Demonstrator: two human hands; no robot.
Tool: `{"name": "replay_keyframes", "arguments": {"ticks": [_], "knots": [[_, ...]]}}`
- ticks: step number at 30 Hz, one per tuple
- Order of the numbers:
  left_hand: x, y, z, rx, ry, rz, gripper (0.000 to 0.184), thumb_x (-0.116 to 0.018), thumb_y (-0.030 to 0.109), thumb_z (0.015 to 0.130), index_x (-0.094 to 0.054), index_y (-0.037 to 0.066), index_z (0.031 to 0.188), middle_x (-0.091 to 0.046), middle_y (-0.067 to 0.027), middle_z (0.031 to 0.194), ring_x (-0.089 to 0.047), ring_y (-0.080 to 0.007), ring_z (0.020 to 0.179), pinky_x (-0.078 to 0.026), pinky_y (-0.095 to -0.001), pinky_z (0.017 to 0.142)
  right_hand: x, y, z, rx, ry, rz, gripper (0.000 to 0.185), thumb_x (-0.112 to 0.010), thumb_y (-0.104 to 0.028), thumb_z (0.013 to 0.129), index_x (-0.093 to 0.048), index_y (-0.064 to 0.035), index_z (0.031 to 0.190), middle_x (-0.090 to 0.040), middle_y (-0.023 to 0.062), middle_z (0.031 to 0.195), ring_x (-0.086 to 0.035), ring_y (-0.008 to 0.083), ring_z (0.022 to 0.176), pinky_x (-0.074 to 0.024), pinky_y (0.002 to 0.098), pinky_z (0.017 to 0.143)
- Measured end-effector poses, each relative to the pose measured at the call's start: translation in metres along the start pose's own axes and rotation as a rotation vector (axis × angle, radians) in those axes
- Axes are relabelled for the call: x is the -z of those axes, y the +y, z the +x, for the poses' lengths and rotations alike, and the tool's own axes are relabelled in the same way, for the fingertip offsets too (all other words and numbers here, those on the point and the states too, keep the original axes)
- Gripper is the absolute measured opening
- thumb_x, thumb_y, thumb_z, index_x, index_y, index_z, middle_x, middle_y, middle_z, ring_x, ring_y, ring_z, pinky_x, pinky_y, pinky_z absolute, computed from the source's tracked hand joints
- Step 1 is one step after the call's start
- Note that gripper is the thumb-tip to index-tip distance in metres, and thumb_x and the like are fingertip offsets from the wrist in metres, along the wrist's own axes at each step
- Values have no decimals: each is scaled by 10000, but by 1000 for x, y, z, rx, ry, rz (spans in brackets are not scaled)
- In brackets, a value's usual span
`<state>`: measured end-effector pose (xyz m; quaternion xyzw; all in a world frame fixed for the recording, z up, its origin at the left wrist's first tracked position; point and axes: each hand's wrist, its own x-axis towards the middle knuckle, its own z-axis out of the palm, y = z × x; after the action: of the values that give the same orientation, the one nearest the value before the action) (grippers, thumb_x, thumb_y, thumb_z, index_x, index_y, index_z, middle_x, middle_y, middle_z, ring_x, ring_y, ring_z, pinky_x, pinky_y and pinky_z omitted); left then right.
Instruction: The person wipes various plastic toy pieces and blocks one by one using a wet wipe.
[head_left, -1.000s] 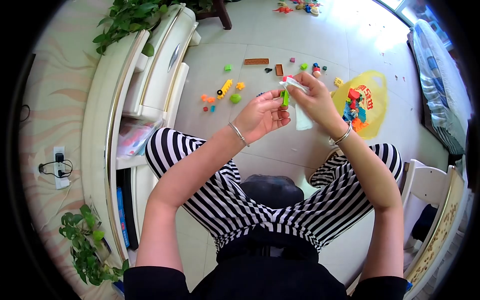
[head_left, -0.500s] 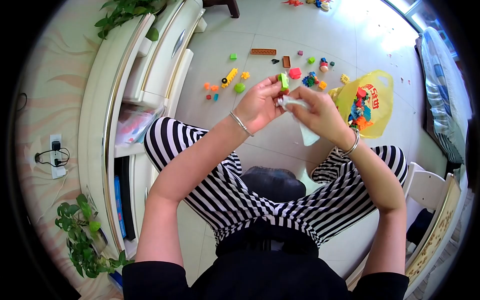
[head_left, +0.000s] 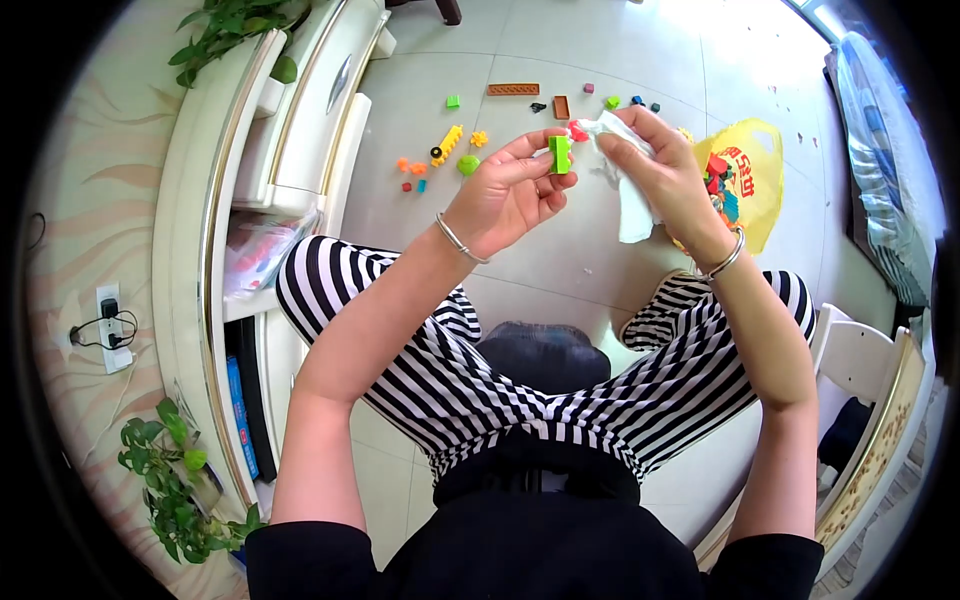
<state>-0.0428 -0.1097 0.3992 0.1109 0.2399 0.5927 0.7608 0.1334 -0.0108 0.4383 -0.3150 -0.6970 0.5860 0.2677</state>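
Between the thumb and fingers of my left hand (head_left: pixel 513 192) is a light green toy block (head_left: pixel 560 155), held upright over the floor. My right hand (head_left: pixel 655 165) pinches a white cloth (head_left: pixel 634 212), which hangs down below the fingers. The cloth is just right of the green block, with a small gap between them. Behind the cloth a red toy piece (head_left: pixel 577 131) shows in part.
Toy pieces lie on the floor ahead, among them a yellow piece with a black wheel (head_left: pixel 447 146) and a long brown block (head_left: pixel 513 90). A yellow bag (head_left: pixel 757 180) of toys is at the right. A white cabinet (head_left: pixel 300 130) stands at the left.
The cloth was against the green block and my left fingers; my right hand has moved it up and right, away from them. The green block has turned upright in my left hand.
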Motion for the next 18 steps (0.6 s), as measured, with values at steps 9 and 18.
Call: {"name": "replay_keyframes", "arguments": {"ticks": [9,18], "knots": [[-3,-4,1,74,-110,-38,261,-498,111,938,-494,33,1187,-580,-48,983,-584,-152,888,-470,-268,759,-13,8,-5,153,-27,-224,214,-561,-198,915,-609,-19,1022,-608,52,733,-547,81,664,-442,251,594],[-3,-4,6,24,-54,-36,216,-529,95,919,-529,35,1127,-606,-48,966,-583,-139,872,-474,-261,735,-3,7,5,278,159,-254,255,-525,-235,937,-504,-33,784,-430,-2,590,-380,50,558,-325,241,499]]}}
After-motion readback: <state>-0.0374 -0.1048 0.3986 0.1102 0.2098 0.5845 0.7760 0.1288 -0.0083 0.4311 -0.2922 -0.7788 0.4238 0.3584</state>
